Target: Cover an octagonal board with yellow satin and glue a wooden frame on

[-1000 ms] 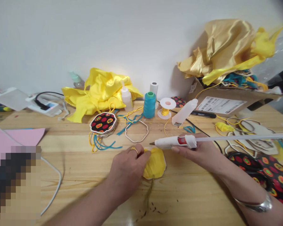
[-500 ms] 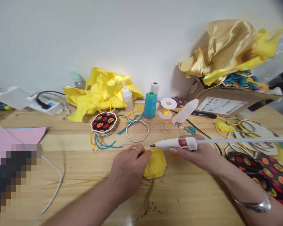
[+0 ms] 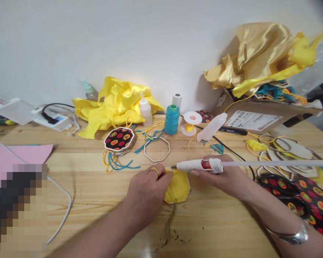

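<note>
In my right hand (image 3: 222, 175) is a white hot glue gun (image 3: 191, 165), its dark nozzle pointing left and a long clear glue stick (image 3: 271, 163) running out behind. The nozzle tip sits at the upper edge of a yellow fabric-covered piece (image 3: 177, 187) with a scalloped outline. My left hand (image 3: 148, 193) grips that piece by its left side, fingers curled and pressed together. A bare scalloped frame (image 3: 157, 149) lies just beyond. To its left rests a stack topped by a dark patterned scalloped piece (image 3: 118, 139) with yellow and teal cords.
Along the wall stand yellow satin (image 3: 110, 107), a squeeze bottle (image 3: 145, 111), a teal thread cone (image 3: 171, 120) and a yellow cord spool (image 3: 190, 123). Black-handled scissors (image 3: 285, 200) lie on patterned cloth at right. A cardboard box (image 3: 258, 116) holds fabric. A white cable (image 3: 67, 200) curves at left.
The glue gun has shifted slightly left and down along the yellow piece's upper edge. My left hand stays in place on the piece.
</note>
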`<state>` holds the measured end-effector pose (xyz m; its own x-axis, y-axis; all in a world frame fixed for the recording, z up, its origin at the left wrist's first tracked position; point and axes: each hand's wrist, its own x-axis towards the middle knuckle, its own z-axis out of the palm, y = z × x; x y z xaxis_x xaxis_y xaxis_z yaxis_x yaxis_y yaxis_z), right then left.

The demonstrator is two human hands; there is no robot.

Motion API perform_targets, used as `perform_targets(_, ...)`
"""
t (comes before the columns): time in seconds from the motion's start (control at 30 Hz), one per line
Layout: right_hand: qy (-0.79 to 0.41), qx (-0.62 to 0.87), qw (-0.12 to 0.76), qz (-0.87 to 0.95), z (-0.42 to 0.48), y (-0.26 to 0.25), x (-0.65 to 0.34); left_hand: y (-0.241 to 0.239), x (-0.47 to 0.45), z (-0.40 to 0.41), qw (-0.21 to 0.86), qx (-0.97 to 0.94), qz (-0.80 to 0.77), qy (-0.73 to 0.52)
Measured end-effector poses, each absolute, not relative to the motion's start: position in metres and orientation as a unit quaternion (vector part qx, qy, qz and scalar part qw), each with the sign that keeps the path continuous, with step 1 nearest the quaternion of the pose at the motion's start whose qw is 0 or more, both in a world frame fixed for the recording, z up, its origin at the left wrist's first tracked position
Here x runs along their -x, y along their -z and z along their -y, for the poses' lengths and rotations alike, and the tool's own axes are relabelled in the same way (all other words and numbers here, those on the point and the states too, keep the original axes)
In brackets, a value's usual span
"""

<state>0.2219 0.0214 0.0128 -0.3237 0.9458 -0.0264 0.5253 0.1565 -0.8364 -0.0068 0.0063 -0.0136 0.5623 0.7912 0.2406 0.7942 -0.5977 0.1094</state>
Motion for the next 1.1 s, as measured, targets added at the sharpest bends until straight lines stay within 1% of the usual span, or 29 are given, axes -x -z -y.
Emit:
perform_targets(0.27,-0.371,0.514,0.277,0.722,-0.0211,-0.0096,-0.2218,0.0152,0.0078,-0.0058,0.02,0.886,0.439,0.149)
perform_targets(0.6,-0.376,0.509,0.258,0.73,-0.0216,-0.0115,-0.2234,0.0141,0.0075,-0.0055,0.016,0.886,0.443,0.135)
perform_targets(0.93,-0.35,0.521,0.275,0.728,-0.0221,-0.014,-0.2216,0.0151,0.0072,-0.0062,0.02,0.885,0.444,0.139)
perform_targets(1.1,-0.362,0.515,0.275,0.726,-0.0216,-0.0122,-0.2223,0.0153,0.0073,-0.007,0.016,0.883,0.451,0.132)
